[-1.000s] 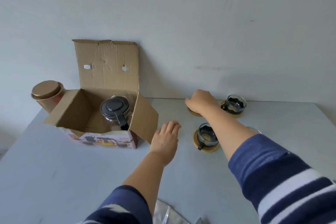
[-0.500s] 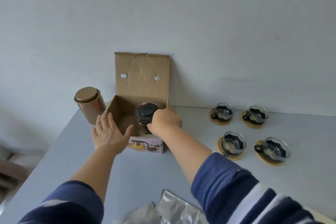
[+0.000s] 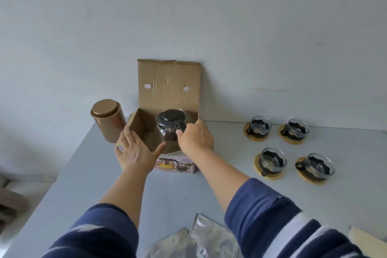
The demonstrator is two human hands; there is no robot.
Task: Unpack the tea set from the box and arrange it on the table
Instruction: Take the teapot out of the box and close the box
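Note:
An open cardboard box (image 3: pixel 169 86) stands against the wall, its lid flap upright. A glass teapot (image 3: pixel 170 123) with a black lid sits partly raised inside it. My right hand (image 3: pixel 195 139) is closed around the teapot's black handle. My left hand (image 3: pixel 137 150) lies flat with spread fingers on the box's front left edge. To the right, several glass cups with black holders rest on round wooden coasters: two at the back (image 3: pixel 260 128) (image 3: pixel 296 131) and two in front (image 3: pixel 271 161) (image 3: pixel 316 166).
A copper-coloured tin (image 3: pixel 107 120) with a lid stands left of the box. Silver foil pouches (image 3: pixel 209 239) lie at the near table edge, and a tan flat piece (image 3: pixel 366 243) shows at the bottom right. The grey table (image 3: pixel 83 174) ends at the left.
My right hand left the coasters, crossed to the box and gripped the teapot handle. My left hand moved to the box's front edge. The teapot now sits higher in the box.

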